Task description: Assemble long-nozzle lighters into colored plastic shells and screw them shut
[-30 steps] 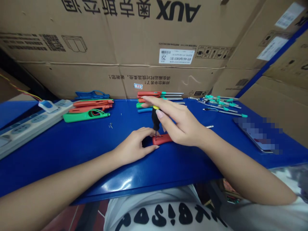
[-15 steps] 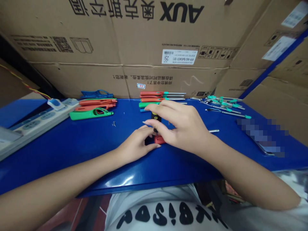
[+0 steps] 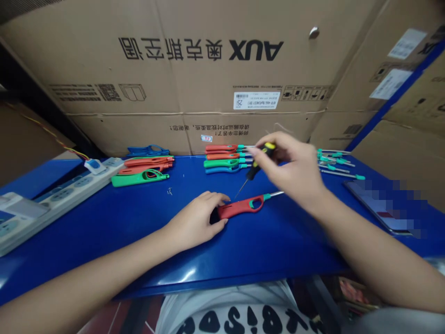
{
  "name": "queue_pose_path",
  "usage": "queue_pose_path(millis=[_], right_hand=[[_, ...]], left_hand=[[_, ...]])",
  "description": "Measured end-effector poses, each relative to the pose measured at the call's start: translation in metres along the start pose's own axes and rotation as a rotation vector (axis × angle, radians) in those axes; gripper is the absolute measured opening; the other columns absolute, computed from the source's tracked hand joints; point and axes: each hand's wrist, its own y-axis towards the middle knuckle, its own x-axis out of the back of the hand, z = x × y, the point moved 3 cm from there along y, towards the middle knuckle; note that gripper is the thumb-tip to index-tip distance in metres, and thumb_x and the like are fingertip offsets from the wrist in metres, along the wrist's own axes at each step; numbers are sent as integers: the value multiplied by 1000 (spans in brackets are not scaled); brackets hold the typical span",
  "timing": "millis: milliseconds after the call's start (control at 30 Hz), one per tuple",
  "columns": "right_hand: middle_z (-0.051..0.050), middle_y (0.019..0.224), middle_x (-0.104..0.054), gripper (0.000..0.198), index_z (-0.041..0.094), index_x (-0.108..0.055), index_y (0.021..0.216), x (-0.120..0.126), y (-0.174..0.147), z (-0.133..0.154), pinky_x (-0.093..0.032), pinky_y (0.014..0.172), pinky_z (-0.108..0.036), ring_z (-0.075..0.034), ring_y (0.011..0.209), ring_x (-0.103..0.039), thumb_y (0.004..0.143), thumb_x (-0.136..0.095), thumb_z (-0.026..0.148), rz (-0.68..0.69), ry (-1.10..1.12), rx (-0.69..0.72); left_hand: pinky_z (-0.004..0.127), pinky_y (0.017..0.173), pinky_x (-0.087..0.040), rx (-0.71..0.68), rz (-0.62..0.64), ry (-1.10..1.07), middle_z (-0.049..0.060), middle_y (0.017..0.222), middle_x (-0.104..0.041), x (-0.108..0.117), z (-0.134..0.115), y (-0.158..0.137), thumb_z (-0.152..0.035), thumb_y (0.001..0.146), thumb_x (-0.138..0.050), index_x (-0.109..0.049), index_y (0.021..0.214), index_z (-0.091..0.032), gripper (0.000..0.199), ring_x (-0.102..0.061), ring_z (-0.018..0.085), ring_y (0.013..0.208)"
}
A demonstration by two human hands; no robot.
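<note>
Can't see butt end of red gas lighter (image 3: pixel 240 209) in full, part-covered by fingers of L hand (image 3: pixel 195 221). Can't see nozzle tip either, lost at R hand (image 3: pixel 292 162). Can't tell contact or gap btwn lighter's upper edge and tip of black-and-yellow screwdriver (image 3: pixel 254 171). Can't make out, behind same hand, some nozzle ends in row of lighters (image 3: pixel 221 163) and parts of teal-ended metal rods (image 3: pixel 342 162). Can't ID tiny metal bits (image 3: pixel 169 190), too small. Can't read phone (image 3: pixel 371 202), mostly pixelated. Can see only part of white power strip (image 3: pixel 71 189), cut off at L edge of view.

Lying on blue desk (image 3: pixel 243 253), approx. mid-view, slightly slanted, w/ nozzle to R: said lighter. Plain red along body, w/ narrow dark slot nr butt, trigger guard loop, teal trigger inside, teal collar ahead, then thin silvery nozzle. Gripping lighter's butt btwn thumb & fingers w/ L hand. Grasping screwdriver handle w/ R hand, raised above desk, pointing shaft down-left. Bunched farther back L, red, green & blue lighter bodies (image 3: pixel 146 168). Backed by big AUX carton (image 3: pixel 194 69), printed upside down.
</note>
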Motion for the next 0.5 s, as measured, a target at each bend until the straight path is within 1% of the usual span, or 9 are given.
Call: queue_pose_path(millis=[33,100,167,200,233,300,400,467,500], right_hand=[[0,72,-67,27,19,-67,92,10,4,-10,-41,55,-25,-12,55,-56,93,-64,46,-37,-60,-15],[-2,72,-67,25,20,-68,92,30,10,-33,-44,61,-28,-15,59,-59,90,-66,44,-40,-262,-65],[-8,76,-70,23,18,-68,91,47,14,-59,-46,67,-32,-22,69,-64,87,-70,41,3,-514,-171],[-12,82,-71,20,17,-67,93,53,14,-72,-47,70,-35,-26,76,-66,87,-69,35,37,-632,-270],[-15,87,-72,20,15,-67,96,57,13,-85,-48,72,-36,-29,83,-68,87,-68,33,121,-717,-368],[-18,95,-72,22,12,-65,102,59,7,-104,-49,78,-39,-33,93,-68,87,-67,29,278,-815,-501],[-22,105,-70,27,9,-62,108,49,-5,-120,-49,84,-39,-34,103,-67,89,-63,27,478,-862,-576],[-24,114,-68,33,7,-59,116,39,-14,-126,-49,83,-38,-35,108,-66,90,-61,27,632,-880,-616],[-24,118,-67,36,8,-57,120,34,-18,-128,-49,80,-38,-35,109,-65,90,-60,27,707,-882,-637]], left_hand=[[42,93,-53,1,32,38,9,115,-69,3,1,-1,-16,84,-67,-61,120,-19,36,-64,27,106],[42,95,-53,9,78,96,10,117,-67,8,2,-4,-17,85,-65,-60,124,-20,39,-64,28,109],[42,95,-53,21,90,134,11,116,-66,10,5,-4,-22,88,-64,-61,126,-19,38,-64,29,109],[42,95,-53,26,92,151,11,115,-66,10,6,-4,-25,90,-63,-61,126,-19,36,-64,29,108],[42,95,-53,31,93,170,12,114,-66,9,7,-3,-27,93,-61,-62,126,-18,34,-64,29,108],[41,92,-53,36,104,206,12,111,-64,7,10,0,-27,95,-58,-63,124,-17,31,-64,29,104],[40,87,-54,18,153,236,12,106,-61,5,14,6,-23,97,-54,-65,118,-15,25,-63,28,97],[40,86,-54,-18,170,236,12,105,-59,8,16,9,-23,98,-52,-65,116,-14,24,-61,27,96],[40,86,-54,-39,159,233,13,105,-59,10,18,11,-22,99,-50,-65,116,-14,24,-60,27,96]])
